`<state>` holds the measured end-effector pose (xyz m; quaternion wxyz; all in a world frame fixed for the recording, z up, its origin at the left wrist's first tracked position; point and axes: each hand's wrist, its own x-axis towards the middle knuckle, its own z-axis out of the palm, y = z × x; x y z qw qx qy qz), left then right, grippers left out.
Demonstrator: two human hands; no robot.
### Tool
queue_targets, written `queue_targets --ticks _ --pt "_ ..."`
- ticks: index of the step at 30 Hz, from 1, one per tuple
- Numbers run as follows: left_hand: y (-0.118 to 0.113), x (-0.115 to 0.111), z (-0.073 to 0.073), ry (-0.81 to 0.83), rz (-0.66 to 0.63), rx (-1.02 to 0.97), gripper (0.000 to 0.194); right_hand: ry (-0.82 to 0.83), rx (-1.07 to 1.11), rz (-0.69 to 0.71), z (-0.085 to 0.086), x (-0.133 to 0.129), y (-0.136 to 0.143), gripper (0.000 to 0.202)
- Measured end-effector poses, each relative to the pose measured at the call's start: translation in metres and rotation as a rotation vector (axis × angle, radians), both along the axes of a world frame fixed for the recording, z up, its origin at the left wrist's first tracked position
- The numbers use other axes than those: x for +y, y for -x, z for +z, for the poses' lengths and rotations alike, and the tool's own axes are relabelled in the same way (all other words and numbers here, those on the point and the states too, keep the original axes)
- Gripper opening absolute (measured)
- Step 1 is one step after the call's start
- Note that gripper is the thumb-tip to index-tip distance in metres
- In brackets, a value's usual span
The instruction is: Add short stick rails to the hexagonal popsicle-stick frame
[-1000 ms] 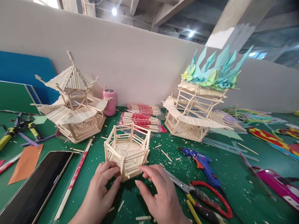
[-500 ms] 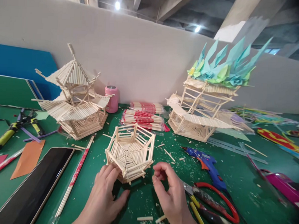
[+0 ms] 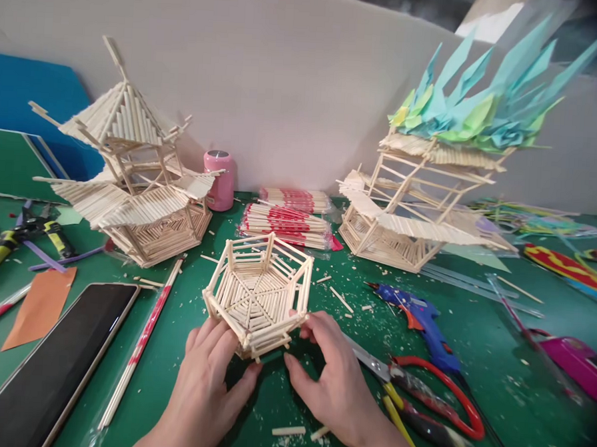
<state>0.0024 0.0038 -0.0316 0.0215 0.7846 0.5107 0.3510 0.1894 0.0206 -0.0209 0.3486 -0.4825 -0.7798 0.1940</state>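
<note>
A small hexagonal frame (image 3: 267, 292) of pale wooden sticks, with a spiral-patterned floor and low railed sides, sits on the green tabletop in front of me. My left hand (image 3: 209, 372) grips its front left side, fingers along the outer wall and thumb low at the front. At the front right corner, my right hand (image 3: 333, 379) has its fingers against the frame; their tips are partly hidden behind it, and the thumb is in front. Short cut stick pieces (image 3: 288, 431) lie between my wrists.
Two larger stick pavilions (image 3: 130, 195) (image 3: 403, 222) stand behind, the right one topped with blue-green paper leaves. Bundled sticks (image 3: 285, 226) and a pink canister (image 3: 219, 181) are at the back. Rightward lie a blue glue gun (image 3: 426, 320), scissors (image 3: 434, 391); leftward, a phone (image 3: 61, 364).
My right hand has moved in to the frame's right corner and its fingers have spread around it. My left hand stays on the frame. The view has shifted down and closer.
</note>
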Motion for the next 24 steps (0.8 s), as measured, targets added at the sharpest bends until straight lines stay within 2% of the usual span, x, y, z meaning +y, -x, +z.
queue_targets --ticks 4,16,24 --pt "-0.0001 0.0009 0.0019 -0.012 -0.012 0.000 0.034 0.010 -0.009 0.011 0.0032 -0.0001 -0.0002 0.034" --pt "0.0006 0.0018 0.0000 0.013 -0.031 -0.025 0.027 0.067 0.041 0.046 0.0032 0.0042 -0.0048 0.017" --pt "-0.0001 0.0018 0.0014 0.014 -0.042 -0.028 0.027 0.085 0.046 0.044 0.0044 0.0037 -0.0040 0.016"
